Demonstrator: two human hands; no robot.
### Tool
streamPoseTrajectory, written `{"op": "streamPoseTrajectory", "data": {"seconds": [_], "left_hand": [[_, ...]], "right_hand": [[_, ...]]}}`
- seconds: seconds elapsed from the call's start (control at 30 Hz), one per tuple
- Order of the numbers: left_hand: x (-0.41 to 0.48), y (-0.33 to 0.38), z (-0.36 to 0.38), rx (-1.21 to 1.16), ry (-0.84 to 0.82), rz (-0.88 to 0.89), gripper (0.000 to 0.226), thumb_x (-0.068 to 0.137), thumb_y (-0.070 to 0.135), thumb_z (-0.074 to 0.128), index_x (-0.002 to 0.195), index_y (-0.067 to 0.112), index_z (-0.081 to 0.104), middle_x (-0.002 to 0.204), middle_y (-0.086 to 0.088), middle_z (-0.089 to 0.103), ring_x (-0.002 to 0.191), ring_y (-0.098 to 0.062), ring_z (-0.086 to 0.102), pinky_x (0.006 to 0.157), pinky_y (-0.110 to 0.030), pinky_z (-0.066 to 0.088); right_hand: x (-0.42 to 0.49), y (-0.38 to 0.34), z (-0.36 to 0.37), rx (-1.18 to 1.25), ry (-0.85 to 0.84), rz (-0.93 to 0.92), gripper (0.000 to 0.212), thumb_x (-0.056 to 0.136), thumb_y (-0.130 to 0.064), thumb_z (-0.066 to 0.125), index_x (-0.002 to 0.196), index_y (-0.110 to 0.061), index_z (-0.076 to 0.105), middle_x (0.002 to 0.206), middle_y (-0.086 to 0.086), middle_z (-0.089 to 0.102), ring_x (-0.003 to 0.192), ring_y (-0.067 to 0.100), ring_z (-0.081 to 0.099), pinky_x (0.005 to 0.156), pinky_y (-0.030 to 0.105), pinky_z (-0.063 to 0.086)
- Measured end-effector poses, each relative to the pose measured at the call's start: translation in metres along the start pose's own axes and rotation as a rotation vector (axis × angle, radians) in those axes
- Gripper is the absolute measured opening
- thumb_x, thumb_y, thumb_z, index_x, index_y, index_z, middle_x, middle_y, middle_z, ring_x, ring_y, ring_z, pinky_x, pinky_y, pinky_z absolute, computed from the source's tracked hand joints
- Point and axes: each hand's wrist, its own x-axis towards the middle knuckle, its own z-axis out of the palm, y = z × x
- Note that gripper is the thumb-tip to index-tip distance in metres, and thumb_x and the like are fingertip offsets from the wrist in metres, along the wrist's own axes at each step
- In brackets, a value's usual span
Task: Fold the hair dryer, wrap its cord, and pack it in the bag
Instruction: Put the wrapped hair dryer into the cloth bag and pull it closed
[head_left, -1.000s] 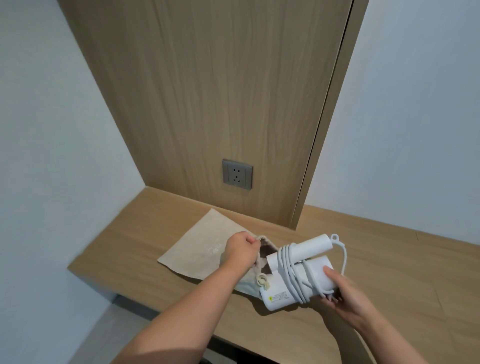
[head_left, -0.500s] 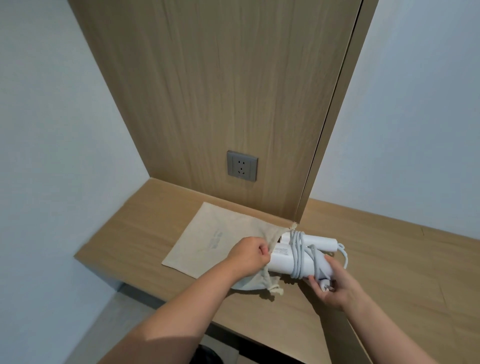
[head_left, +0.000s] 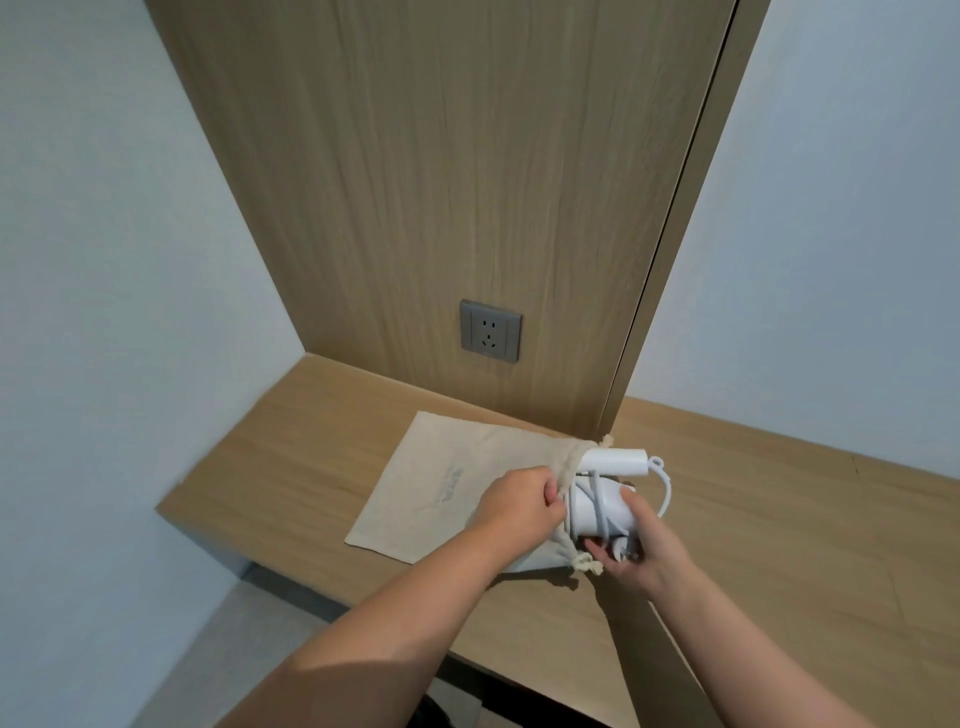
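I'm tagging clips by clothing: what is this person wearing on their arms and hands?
Nothing that shows. The left hand and right hand are bare, without gloves. The left forearm and right forearm are uncovered to the frame's lower edge, so no sleeve is in view. Neither wrist carries a watch or bracelet. Rings cannot be ruled out: the hands are partly hidden.

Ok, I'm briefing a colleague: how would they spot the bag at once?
Find the wooden desk under the grey wall socket. Flat on it lies the bag, beige cloth with faint print, its drawstring mouth pinched by the left hand. It alone is soft fabric; the hair dryer at its mouth is white.
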Motion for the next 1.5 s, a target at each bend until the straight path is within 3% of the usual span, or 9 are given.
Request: {"op": "streamPoseTrajectory", "data": {"seconds": [0.2,0.5,0.67,0.87,0.97,1.03,1.2,1.37,1.5], "left_hand": [[-0.004,0.003,0.006,0.293,0.020,-0.075,0.029,0.086,0.040,0.055,0.099,0.015,0.062,0.100,-0.004,0.066,0.091,-0.024,0.061,0.067,-0.029,0.039],[0.003,-0.001,0.019,0.138,-0.038,-0.284,0.047,0.088,0.054,0.050,0.100,0.012,0.065,0.103,-0.006,0.068,0.094,-0.024,0.062,0.068,-0.028,0.040],[0.004,0.003,0.021,0.128,-0.051,-0.287,0.034,0.088,0.040,0.053,0.101,0.010,0.064,0.105,-0.008,0.067,0.085,-0.023,0.056,0.067,-0.029,0.039],[0.000,-0.013,0.021,0.055,-0.089,-0.308,0.019,0.083,0.037,0.057,0.080,0.018,0.058,0.084,-0.003,0.062,0.080,-0.024,0.059,0.063,-0.029,0.040],[-0.004,-0.018,0.020,0.038,-0.070,-0.287,0.021,0.083,0.036,0.058,0.070,0.021,0.049,0.071,0.001,0.053,0.071,-0.020,0.053,0.058,-0.029,0.036],[-0.007,-0.019,0.021,0.032,-0.072,-0.256,0.018,0.083,0.032,0.058,0.072,0.017,0.055,0.073,-0.003,0.056,0.071,-0.021,0.053,0.059,-0.028,0.037],[-0.011,-0.025,0.028,0.012,-0.056,-0.225,0.026,0.083,0.027,0.059,0.062,0.019,0.046,0.067,-0.001,0.052,0.067,-0.021,0.053,0.058,-0.028,0.037],[-0.014,-0.031,0.036,-0.021,-0.073,-0.166,0.027,0.083,0.026,0.058,0.059,0.022,0.045,0.066,0.001,0.052,0.068,-0.022,0.055,0.060,-0.029,0.041],[-0.015,-0.037,0.035,-0.043,-0.069,-0.121,0.030,0.083,0.023,0.057,0.058,0.021,0.042,0.061,0.004,0.047,0.063,-0.019,0.048,0.058,-0.028,0.037]], "right_hand": [[0.007,0.000,0.014,0.023,-0.001,0.053,0.027,0.086,-0.025,0.065,0.105,-0.009,0.054,0.102,0.013,0.059,0.105,0.031,0.057,0.101,0.051,0.043],[0.013,-0.005,0.013,-0.042,0.018,0.154,0.051,0.082,-0.023,0.069,0.126,-0.005,0.054,0.123,0.016,0.061,0.095,0.034,0.063,0.076,0.049,0.051],[0.013,-0.017,0.014,-0.133,-0.040,0.178,0.047,0.086,-0.022,0.064,0.125,0.001,0.050,0.126,0.021,0.057,0.114,0.038,0.058,0.087,0.053,0.048],[0.017,-0.025,0.005,-0.276,-0.179,0.227,0.040,0.092,-0.034,0.052,0.103,0.004,0.056,0.081,0.027,0.066,0.064,0.042,0.067,0.050,0.053,0.055],[0.021,-0.023,-0.003,-0.249,-0.267,0.249,0.038,0.094,-0.033,0.048,0.104,0.003,0.057,0.084,0.027,0.067,0.064,0.041,0.068,0.057,0.050,0.057],[0.020,-0.022,-0.008,-0.241,-0.380,0.247,0.033,0.083,-0.019,0.055,0.110,0.001,0.056,0.090,0.026,0.066,0.076,0.039,0.063,0.069,0.043,0.057],[0.026,-0.019,-0.025,-0.177,-0.602,0.237,0.075,0.030,0.020,0.071,0.104,0.007,0.063,0.094,0.029,0.066,0.080,0.040,0.067,0.073,0.046,0.059],[0.029,-0.020,-0.031,-0.468,-0.428,0.122,0.028,0.089,0.014,0.042,0.107,0.001,0.058,0.098,0.013,0.071,0.079,0.015,0.074,0.072,0.028,0.058],[0.029,-0.012,-0.038,-0.637,-0.286,-0.132,0.014,0.089,0.007,0.054,0.097,0.003,0.064,0.086,0.011,0.072,0.070,0.010,0.073,0.063,0.019,0.059]]}}
